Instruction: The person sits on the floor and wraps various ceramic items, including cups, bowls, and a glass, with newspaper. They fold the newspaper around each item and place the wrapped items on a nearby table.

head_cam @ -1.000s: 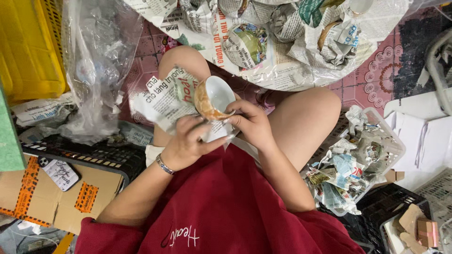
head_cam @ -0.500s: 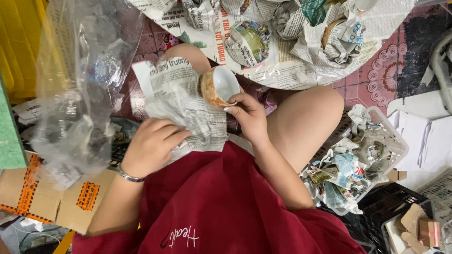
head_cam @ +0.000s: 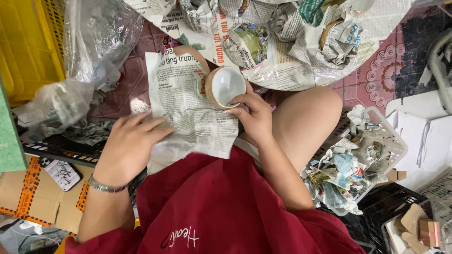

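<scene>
Your right hand (head_cam: 254, 115) is closed around one small ceramic cup (head_cam: 225, 87), fingers wrapped at its lower rim. The cup lies tipped on its side, its white mouth facing up toward you, its axis running roughly from 10 o'clock to 4 o'clock; its outside is brown. It sits at the upper right corner of one crumpled newspaper sheet (head_cam: 188, 113) spread across your lap.

Your left hand (head_cam: 134, 141) lies flat and open on that sheet's left edge, at 8 o'clock from the cup, fingers spread and pressing the paper down, gripping nothing. One metal bracelet (head_cam: 106, 186) circles that wrist.

At 12 o'clock from the cup is a heap of newspaper-wrapped bundles (head_cam: 282, 37); how many there are cannot be told. At 10 o'clock, crumpled clear plastic film (head_cam: 94, 42) lies beside one yellow crate (head_cam: 28, 42). At 4 o'clock stands one white basket (head_cam: 393, 141) of paper scraps.
</scene>
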